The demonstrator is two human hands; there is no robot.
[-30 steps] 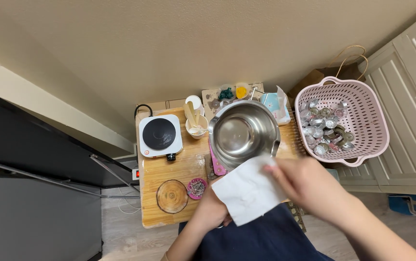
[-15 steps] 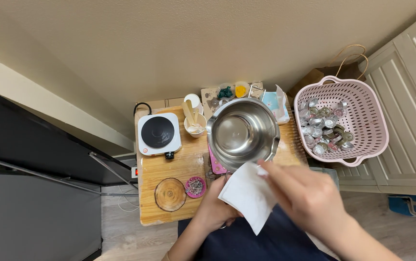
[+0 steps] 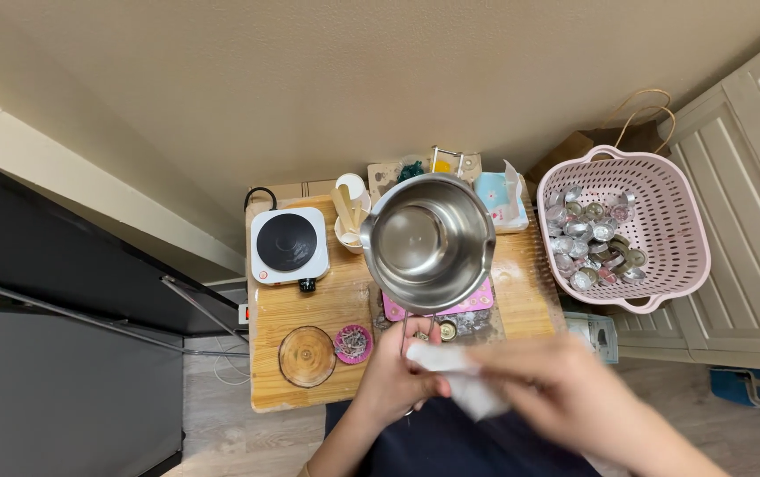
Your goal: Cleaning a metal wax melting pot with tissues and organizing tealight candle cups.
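My left hand (image 3: 402, 375) gripped the steel pot (image 3: 428, 240) by its handle, pot above it, right hand (image 3: 565, 393) pinched the white tissue (image 3: 459, 375) beside

Your two bare hands and forearms, seen from above

Your left hand (image 3: 402, 375) and right hand (image 3: 556, 389) wear no gloves, rings or watch that show; both forearms are uncovered, no sleeve reaching them. Below them you wear dark navy clothing; the right hand is blurred.
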